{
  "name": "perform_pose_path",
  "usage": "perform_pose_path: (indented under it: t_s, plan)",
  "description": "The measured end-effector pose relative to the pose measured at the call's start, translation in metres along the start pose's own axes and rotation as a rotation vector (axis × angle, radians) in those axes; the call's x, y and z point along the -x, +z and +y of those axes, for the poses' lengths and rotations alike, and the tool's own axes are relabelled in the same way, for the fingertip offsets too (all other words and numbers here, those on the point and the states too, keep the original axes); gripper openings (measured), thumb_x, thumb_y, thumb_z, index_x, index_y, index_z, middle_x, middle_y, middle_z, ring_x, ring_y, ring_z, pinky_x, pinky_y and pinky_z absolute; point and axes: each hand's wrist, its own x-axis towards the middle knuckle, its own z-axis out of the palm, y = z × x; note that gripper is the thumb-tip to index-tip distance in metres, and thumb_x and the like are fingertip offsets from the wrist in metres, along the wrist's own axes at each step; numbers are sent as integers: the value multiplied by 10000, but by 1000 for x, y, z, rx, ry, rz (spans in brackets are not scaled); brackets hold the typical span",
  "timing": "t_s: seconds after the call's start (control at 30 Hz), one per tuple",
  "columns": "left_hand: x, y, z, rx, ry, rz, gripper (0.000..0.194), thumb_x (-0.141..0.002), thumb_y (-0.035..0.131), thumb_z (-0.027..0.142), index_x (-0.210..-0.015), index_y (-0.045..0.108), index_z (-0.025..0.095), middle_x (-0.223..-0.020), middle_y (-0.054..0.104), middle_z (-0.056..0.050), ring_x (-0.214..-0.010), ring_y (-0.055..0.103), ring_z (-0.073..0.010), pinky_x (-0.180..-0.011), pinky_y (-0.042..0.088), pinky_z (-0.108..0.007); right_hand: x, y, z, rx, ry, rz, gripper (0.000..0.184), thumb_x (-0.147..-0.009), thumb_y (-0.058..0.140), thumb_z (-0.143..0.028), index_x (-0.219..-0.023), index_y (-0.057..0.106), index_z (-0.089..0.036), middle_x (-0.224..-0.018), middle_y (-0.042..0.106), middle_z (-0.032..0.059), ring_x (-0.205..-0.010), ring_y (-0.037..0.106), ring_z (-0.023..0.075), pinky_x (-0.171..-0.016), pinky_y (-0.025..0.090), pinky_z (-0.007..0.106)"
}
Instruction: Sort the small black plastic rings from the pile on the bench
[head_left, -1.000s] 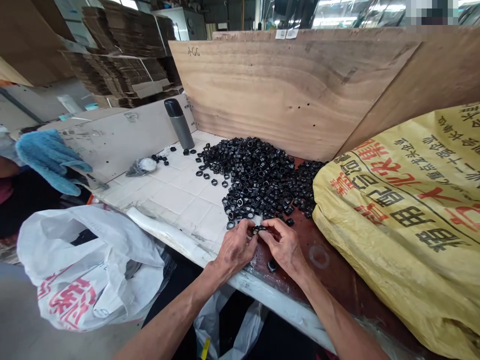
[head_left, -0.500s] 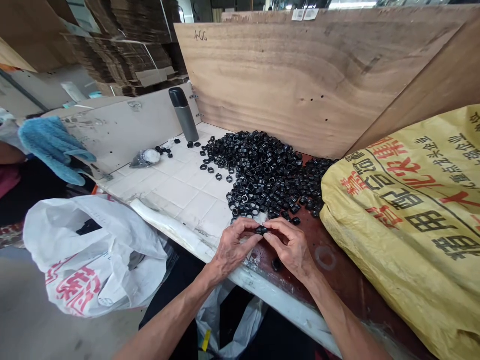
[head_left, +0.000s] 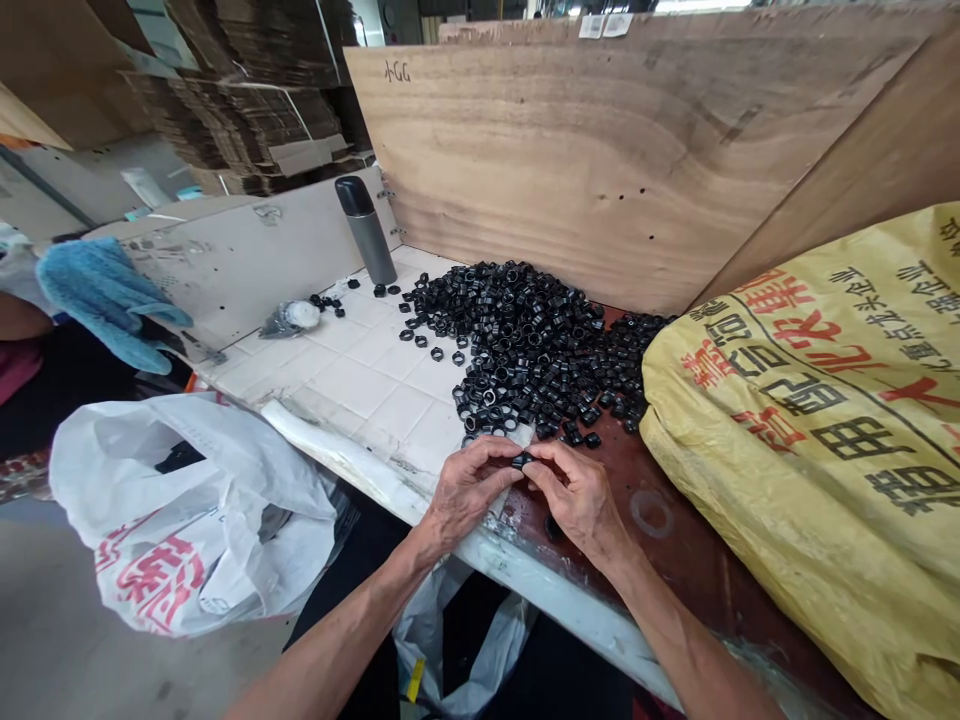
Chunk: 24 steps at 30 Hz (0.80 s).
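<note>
Between my fingertips is a small black ring-shaped nut [head_left: 521, 460], pinched from both sides just above the front of the table. My left hand [head_left: 471, 487] grips it with thumb and forefinger from the left. From the right, my right hand [head_left: 576, 492] closes on it the same way, and its fingers partly cover it. Just beyond both hands spreads a heap of black nuts [head_left: 525, 330], many of them hexagonal outside with a round hole. One loose black nut [head_left: 553, 528] lies under my right hand, partly hidden by it.
A yellow woven sack [head_left: 810, 420] bulges along the right side. A grey flask [head_left: 369, 240] stands at the back left, near a small clear bag [head_left: 289, 320]. A white plastic bag [head_left: 195, 510] hangs left of the table edge. A wooden board [head_left: 540, 160] walls the back.
The view has tilted down and shifted slightly. My hands have drawn closer around the black nut, which turned between my fingertips. The heap looks the same.
</note>
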Motion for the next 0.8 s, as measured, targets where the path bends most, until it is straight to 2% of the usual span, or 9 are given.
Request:
perform_pose_path:
  t_s: [0.2, 0.3, 0.37, 0.47, 0.53, 0.6, 0.7, 0.73, 0.8]
  plan:
    - [-1, 1, 2, 123, -161, 23, 221, -793, 776, 304, -978, 731, 191, -1002, 679, -55, -951, 653, -192, -900, 532, -336, -3, -3, -2, -49, -152, 29, 157, -920, 582, -173, -999, 704, -233, -998, 685, 50, -957, 657, 199, -862, 528, 326]
    - [-1, 1, 5, 126, -150, 29, 222, -786, 782, 310, -963, 729, 185, -996, 675, -55, -949, 650, -192, -893, 531, -336, -2, -3, -2, -47, -164, 33, 171, -927, 572, -173, -1027, 698, -231, -1024, 685, 54, -984, 651, 201, -892, 520, 332]
    - [-2, 2, 5, 112, -108, 28, 203, -794, 775, 301, -956, 726, 188, -998, 673, -55, -956, 648, -190, -890, 530, -332, -1, -2, -1, -20, -135, 51, 146, -930, 579, -196, -1030, 683, -219, -997, 694, 53, -937, 660, 197, -854, 521, 317]
    - [-2, 3, 5, 92, -52, 7, 172, -811, 760, 277, -958, 728, 194, -1008, 672, -58, -986, 641, -190, -905, 521, -329, 1, 1, 4, 63, -77, 55, 105, -953, 567, -251, -950, 659, -200, -796, 680, 22, -701, 639, 160, -683, 492, 269]
    - [-2, 3, 4, 93, -35, -6, 168, -812, 759, 268, -962, 731, 197, -1011, 671, -61, -994, 639, -191, -903, 519, -327, 3, 3, 7, 143, -75, 27, 210, -982, 524, -279, -827, 642, -201, -655, 614, -4, -582, 576, 139, -602, 440, 259]
    - [-2, 3, 3, 102, -49, -9, 178, -808, 762, 266, -970, 732, 199, -1014, 669, -61, -986, 640, -190, -884, 524, -319, 4, 4, 8, 191, -83, 15, 283, -1000, 487, -292, -771, 625, -202, -627, 587, -4, -572, 559, 138, -595, 421, 261]
    - [-2, 3, 1, 140, -110, 23, 200, -804, 765, 268, -988, 726, 200, -1032, 662, -57, -973, 641, -185, -875, 525, -309, 4, 3, 6, 129, -72, 30, 167, -988, 510, -293, -1036, 633, -192, -796, 663, 29, -702, 622, 161, -678, 467, 263]
    - [-2, 2, 0, 153, -129, 34, 206, -803, 765, 268, -993, 723, 199, -1038, 661, -55, -974, 640, -184, -880, 524, -308, 4, 2, 5, 97, -77, 26, 197, -981, 519, -285, -1128, 609, -190, -873, 681, 43, -757, 638, 168, -717, 481, 266]
    - [-2, 2, -1, 169, -147, 48, 213, -802, 765, 266, -999, 721, 199, -1049, 661, -52, -982, 637, -183, -893, 520, -305, 3, 1, 3, 83, -96, 13, 211, -972, 527, -269, -1154, 603, -195, -912, 686, 48, -787, 646, 172, -738, 487, 269]
